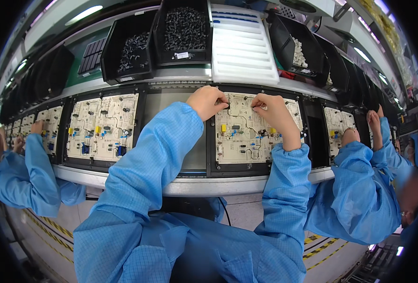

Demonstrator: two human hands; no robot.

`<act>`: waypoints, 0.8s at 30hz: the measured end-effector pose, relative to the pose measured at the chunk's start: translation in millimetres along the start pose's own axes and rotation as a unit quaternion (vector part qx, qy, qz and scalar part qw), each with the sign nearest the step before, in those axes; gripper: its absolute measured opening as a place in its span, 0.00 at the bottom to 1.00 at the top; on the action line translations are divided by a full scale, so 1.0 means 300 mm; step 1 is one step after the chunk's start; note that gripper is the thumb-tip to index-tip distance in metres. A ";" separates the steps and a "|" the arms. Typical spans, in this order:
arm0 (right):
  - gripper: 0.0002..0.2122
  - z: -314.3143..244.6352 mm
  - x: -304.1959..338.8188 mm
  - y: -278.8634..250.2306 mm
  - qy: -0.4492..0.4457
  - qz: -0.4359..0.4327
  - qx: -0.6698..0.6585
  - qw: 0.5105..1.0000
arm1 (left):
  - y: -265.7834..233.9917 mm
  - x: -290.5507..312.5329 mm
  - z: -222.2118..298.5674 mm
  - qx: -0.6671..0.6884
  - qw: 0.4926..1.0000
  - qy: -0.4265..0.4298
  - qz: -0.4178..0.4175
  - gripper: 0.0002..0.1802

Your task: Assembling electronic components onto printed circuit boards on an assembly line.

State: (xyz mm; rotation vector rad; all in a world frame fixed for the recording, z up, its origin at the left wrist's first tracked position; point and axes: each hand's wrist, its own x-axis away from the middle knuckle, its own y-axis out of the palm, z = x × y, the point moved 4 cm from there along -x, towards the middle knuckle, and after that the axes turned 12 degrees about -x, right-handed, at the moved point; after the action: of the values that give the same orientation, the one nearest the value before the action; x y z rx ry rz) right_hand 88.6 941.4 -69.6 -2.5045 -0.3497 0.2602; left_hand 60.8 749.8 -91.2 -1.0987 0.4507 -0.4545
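Two cream circuit boards side by side in a black carrier frame (213,155) lie in front of me, with a bare patch of the near board (228,153) in plain sight. Small parts in yellow, blue and black stand on them. At the far left corner, my left hand (207,102) has its fingers pinched against the board, beside a small dark part. My right hand (274,111) also pinches, thumb and forefinger together, over the far middle of the boards. Whatever is between either set of fingertips is too small or hidden to name.
Black bins of small dark parts (186,28) and white parts (299,53) stand behind the line, around a white slotted foam tray (244,52). Another framed board pair (103,125) sits to the left. Co-workers in blue sleeves (32,174) work on both sides.
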 end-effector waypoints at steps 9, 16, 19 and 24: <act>0.06 0.019 -0.005 0.001 0.027 0.000 -0.033 0.999 | 0.009 -0.006 -0.012 0.010 1.000 -0.010 -0.009 0.08; 0.06 0.011 0.002 -0.007 -0.002 -0.003 -0.009 1.000 | 0.005 -0.014 -0.011 0.021 0.999 -0.019 -0.017 0.08; 0.05 0.009 0.007 -0.013 0.010 -0.005 0.004 1.000 | 0.010 -0.019 -0.010 0.024 0.999 -0.018 -0.020 0.07; 0.06 0.002 0.011 -0.014 -0.025 -0.011 0.022 0.999 | 0.005 -0.020 0.004 -0.012 1.000 -0.001 -0.010 0.08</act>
State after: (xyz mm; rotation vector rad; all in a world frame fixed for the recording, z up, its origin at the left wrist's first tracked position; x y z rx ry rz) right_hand 90.8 946.1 -67.8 -2.4525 -0.3878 0.3190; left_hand 56.8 754.6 -91.6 -1.1277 0.4446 -0.4655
